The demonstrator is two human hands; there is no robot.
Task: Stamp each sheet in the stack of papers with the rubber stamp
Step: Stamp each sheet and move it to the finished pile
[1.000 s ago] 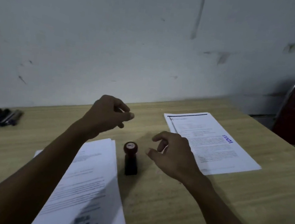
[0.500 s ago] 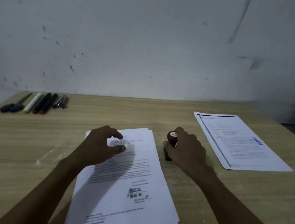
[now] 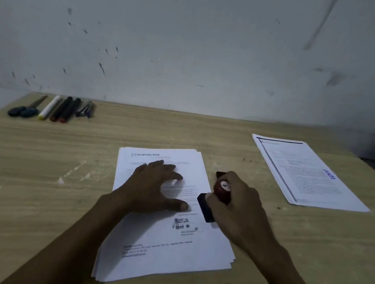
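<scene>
A stack of printed white sheets [image 3: 159, 244] lies in the middle of the wooden table. My left hand [image 3: 152, 187] rests flat on its upper half, fingers spread. My right hand [image 3: 237, 209] grips the rubber stamp [image 3: 219, 193] by its dark red knob. The stamp's black base hangs over the right edge of the top sheet, tilted, just above the printed logo and signature block. A small black piece [image 3: 220, 174] shows on the table behind my right hand.
A second pile of sheets [image 3: 308, 173], the top one bearing a blue stamp mark, lies at the right. Scissors [image 3: 24, 108], markers [image 3: 63, 109] and pens line the far left edge by the wall. Bare wood [image 3: 36, 170] lies left of the stack.
My right hand closed round the stamp and carried it from the table to over the stack's right edge. My left hand came down flat on the top sheet.
</scene>
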